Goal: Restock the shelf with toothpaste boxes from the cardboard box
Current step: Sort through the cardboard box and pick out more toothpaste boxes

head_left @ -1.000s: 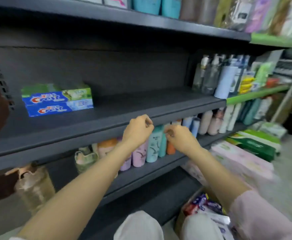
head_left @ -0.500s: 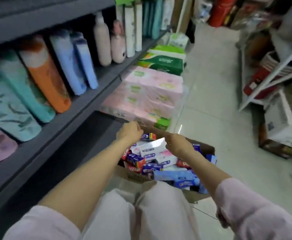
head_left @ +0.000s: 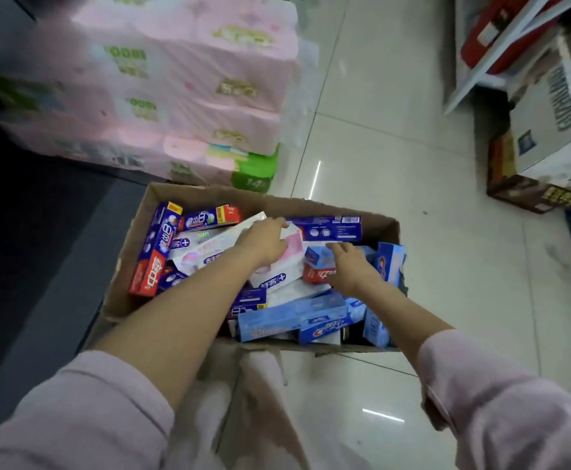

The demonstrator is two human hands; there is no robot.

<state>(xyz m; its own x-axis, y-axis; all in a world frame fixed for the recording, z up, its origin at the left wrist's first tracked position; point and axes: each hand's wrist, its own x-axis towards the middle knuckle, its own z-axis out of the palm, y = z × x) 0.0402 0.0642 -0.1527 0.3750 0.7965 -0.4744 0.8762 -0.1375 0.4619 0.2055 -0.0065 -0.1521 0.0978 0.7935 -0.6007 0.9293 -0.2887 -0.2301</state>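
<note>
An open cardboard box (head_left: 209,193) sits on the floor, filled with a jumble of several toothpaste boxes in blue, white and red. My left hand (head_left: 263,242) rests inside it on a white-and-pink toothpaste box (head_left: 294,244), fingers curled over its edge; whether it grips is unclear. My right hand (head_left: 352,266) lies beside it with fingers spread, touching a light blue toothpaste box (head_left: 316,256) and holding nothing. Blue Crest boxes (head_left: 277,320) lie at the near side. A red box (head_left: 148,276) leans at the left wall. The shelf boards are out of view.
Stacked pink tissue packs (head_left: 192,79) stand just behind the cardboard box. The dark shelf base (head_left: 40,232) runs along the left. Printed cartons (head_left: 548,130) sit at the right under another rack. Glossy tiled floor (head_left: 413,164) lies between.
My view has swung from the shelf down to the cardboard box. Both hands dropped from the shelf edge into the box and now lie on the toothpaste boxes.
</note>
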